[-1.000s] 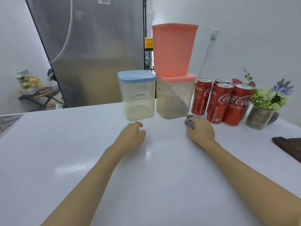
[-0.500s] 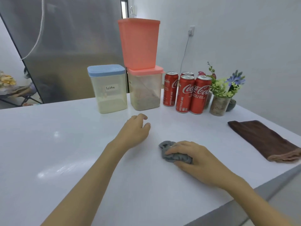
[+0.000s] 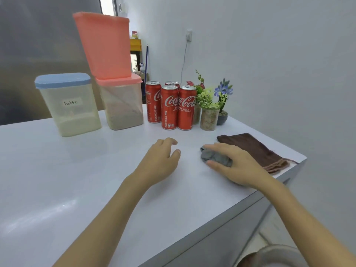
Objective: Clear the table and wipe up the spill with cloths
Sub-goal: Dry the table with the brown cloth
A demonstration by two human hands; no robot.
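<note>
A crumpled grey cloth (image 3: 215, 157) is gripped under curled fingers of the right hand (image 3: 238, 164) on the white table (image 3: 77, 180), beside a brown cloth (image 3: 252, 149). The left hand (image 3: 160, 160) is rested nearby, fingers loosely bent, nothing held.

At the far edge of the surface, around eleven o'clock, a clear container with a blue lid (image 3: 67, 105) carries a label reading "latte" and holds pale powder. Just beside it at twelve o'clock stands a clear container with a pink lid (image 3: 121, 102), holding brownish powder, and an empty pink tub (image 3: 105, 45) sits tilted on top of it. Behind them rises a grey metallic panel (image 3: 38, 45). At one o'clock on the white wall, a socket (image 3: 188, 37) has a thin cable hanging from it.
</note>
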